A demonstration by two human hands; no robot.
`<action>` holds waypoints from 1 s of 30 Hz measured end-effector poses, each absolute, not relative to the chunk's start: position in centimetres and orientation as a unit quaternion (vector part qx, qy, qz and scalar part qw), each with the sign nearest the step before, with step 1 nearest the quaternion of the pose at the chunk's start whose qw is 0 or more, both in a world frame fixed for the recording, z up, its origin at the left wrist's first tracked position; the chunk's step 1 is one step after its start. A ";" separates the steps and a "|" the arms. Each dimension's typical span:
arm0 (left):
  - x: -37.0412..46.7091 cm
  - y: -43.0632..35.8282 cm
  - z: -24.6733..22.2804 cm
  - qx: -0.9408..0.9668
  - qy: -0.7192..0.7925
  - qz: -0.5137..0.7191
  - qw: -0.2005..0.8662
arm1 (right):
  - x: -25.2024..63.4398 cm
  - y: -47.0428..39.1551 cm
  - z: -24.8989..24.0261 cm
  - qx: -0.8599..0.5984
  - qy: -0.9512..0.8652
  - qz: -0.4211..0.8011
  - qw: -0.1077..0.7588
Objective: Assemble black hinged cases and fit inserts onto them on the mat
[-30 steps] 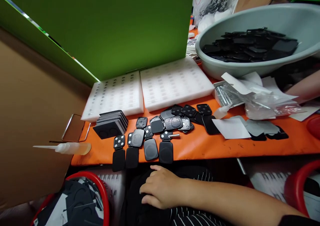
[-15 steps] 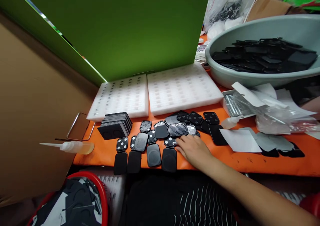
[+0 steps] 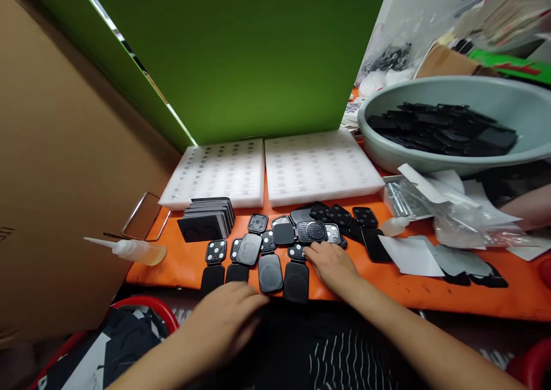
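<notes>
My right hand [image 3: 332, 265] rests on the orange table, its fingertips pinched together at the edge of an open black hinged case [image 3: 296, 282] whose upper half has white dots. Whatever those fingers hold is too small or hidden to make out. My left hand [image 3: 230, 316] hangs over the table's front edge, slightly blurred, fingers apart with nothing visible in them. Beside it lie more open black cases, one with a smooth grey-black lid [image 3: 270, 273] and one with a dotted half [image 3: 216, 251]. A textured black case [image 3: 311, 231] lies behind them.
At the left stand a row of black cards [image 3: 202, 227] and a dropper bottle [image 3: 140, 251]. White foam blocks [image 3: 318, 169] sit behind. A grey-green basin [image 3: 434, 163] of black pieces is right, near white papers [image 3: 411, 256]. A red-rimmed bin [image 3: 166, 312] is below.
My left hand has come into view from below and reached the table's front edge. My right hand stays by the same case. The view has shifted, with the basin now sitting lower.
</notes>
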State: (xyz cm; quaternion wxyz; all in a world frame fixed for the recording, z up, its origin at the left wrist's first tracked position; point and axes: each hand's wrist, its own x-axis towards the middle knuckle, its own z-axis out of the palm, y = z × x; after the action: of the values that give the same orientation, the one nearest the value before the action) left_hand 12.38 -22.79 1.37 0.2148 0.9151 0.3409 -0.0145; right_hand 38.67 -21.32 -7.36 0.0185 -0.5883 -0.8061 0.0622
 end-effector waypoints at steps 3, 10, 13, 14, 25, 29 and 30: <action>16.6 -20.2 -3.5 0.946 0.247 -0.024 0.209 | 38.1 -21.5 -7.2 -0.603 -0.794 0.071 0.027; 17.9 -20.2 -9.5 0.955 0.249 -0.039 0.154 | 38.6 -20.2 -7.4 -0.662 -0.686 0.260 0.153; 17.5 -20.3 -9.4 0.955 0.249 -0.026 0.159 | 39.8 -19.3 -7.2 -0.655 -0.588 0.391 0.268; 17.5 -20.2 -9.2 0.954 0.248 -0.027 0.165 | 40.1 -19.2 -7.0 -0.647 -0.552 0.429 0.304; 15.8 -20.0 -7.2 0.877 0.440 0.140 0.133 | 33.0 -18.4 -6.4 -0.567 -0.435 0.604 0.353; 14.9 -18.9 -7.8 0.854 0.491 0.119 0.129 | 31.4 -16.7 -6.5 -0.628 -0.634 0.388 0.233; 14.7 -18.7 -7.9 0.851 0.494 0.115 0.137 | 31.1 -16.5 -6.4 -0.633 -0.676 0.328 0.187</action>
State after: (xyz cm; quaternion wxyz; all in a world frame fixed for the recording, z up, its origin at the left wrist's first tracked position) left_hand 14.69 -18.75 -7.93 0.1373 0.8509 0.4939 0.1147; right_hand 31.10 -16.48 -6.39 0.1865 -0.6328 -0.6762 0.3278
